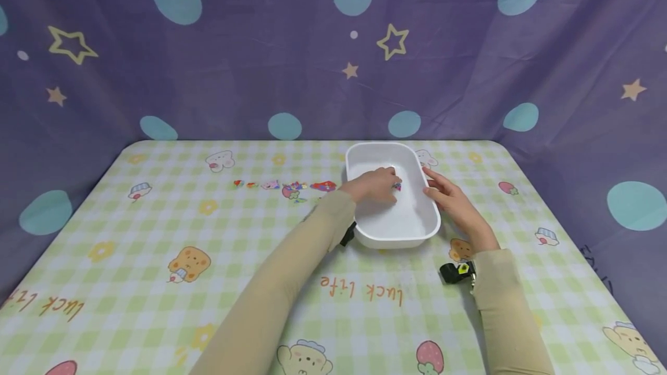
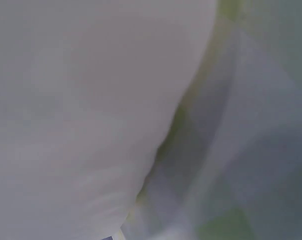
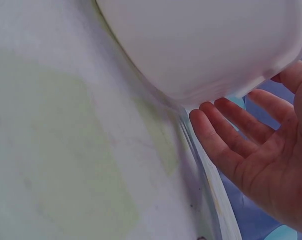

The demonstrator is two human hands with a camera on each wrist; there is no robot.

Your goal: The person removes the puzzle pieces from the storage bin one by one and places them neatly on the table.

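Left hand: reaches inside the tub point(image 1: 393, 243); whether the left hand point(image 1: 376, 186) pinches the bright scrap point(image 1: 398, 186) at its fingertips, I cannot tell.
Right hand: the right hand point(image 1: 452, 201) lays relaxed, parted fingers against the tub's outer wall.
Tub handling: probably light, stiff, slightly slippery; best held by the rim.
Scrap handling: likely light; pinch edges.
Tub form: smooth, white, round-cornered.
Beyond: colourful pieces point(image 1: 323, 186) lined up on checked tablecloth point(image 1: 130, 282).

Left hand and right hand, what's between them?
In the head view, the white tub's right wall stands between the left hand, inside, and the right hand, outside. A small colorful piece shows beside the left hand.
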